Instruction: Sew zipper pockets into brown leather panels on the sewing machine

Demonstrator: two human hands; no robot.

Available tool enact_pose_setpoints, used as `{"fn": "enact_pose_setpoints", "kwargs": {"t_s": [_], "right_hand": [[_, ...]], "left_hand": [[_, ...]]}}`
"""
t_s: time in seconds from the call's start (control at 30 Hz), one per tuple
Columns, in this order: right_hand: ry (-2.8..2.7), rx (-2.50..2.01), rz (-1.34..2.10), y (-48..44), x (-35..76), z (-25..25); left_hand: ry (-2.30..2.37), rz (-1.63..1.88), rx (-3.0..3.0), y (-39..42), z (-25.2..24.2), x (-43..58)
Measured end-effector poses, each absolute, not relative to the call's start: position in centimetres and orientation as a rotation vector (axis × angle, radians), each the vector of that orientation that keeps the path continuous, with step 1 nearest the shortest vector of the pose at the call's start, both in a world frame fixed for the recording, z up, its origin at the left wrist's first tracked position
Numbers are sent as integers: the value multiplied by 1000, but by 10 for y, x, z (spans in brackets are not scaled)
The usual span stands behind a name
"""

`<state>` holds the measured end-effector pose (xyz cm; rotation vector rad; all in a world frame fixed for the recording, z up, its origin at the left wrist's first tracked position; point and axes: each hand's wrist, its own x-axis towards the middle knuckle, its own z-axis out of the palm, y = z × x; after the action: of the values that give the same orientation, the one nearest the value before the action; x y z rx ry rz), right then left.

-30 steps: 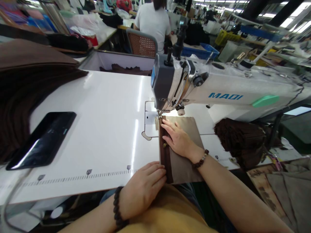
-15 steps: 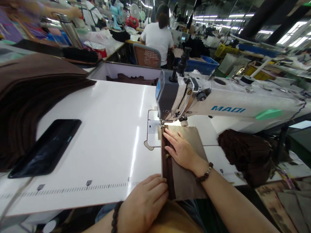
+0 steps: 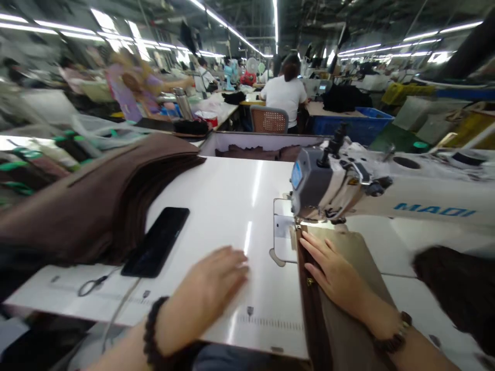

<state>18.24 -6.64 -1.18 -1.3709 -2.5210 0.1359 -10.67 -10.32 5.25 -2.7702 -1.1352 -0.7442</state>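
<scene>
Cloth (image 3: pixel 346 335), lower right, lies under the spread right hand (image 3: pixel 336 275); the loosely open left hand (image 3: pixel 204 291) has bare tabletop (image 3: pixel 216 201) above it, mid-frame.

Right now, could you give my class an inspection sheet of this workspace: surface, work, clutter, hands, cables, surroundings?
Surface: white table, ruler marks near the front edge.
Work: brown-and-tan cloth with a zip, its far end at the sewing machine.
Clutter: phone, ring-handled tool, cloth stack at left, dark cloth at right.
Hands: right hand resting on the brown-and-tan cloth; left hand apart from it, blurred.
Cables: pale cord by the phone, crossing the table's near edge.
Surroundings: person in white, chair, blue bin.
</scene>
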Motion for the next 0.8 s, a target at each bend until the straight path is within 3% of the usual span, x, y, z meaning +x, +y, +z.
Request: {"fn": "enact_pose_setpoints", "kwargs": {"t_s": [0.1,0.23,0.47,0.8], "right_hand": [[-2485,-1274,-7,-62,186,-30],[-2454,-1184,-168,-57,190,-46],[-2484,-1170,-302,-56,191,-46],[-2481,-1162,-321,-56,192,-49]], "left_hand": [[-1603,-578,-2145,-69,89,-195],[-2200,-65,-1517,-45,109,-285],[-2293,149,-1424,-33,97,-310],[-2385,144,-1429,-26,112,-311]]}}
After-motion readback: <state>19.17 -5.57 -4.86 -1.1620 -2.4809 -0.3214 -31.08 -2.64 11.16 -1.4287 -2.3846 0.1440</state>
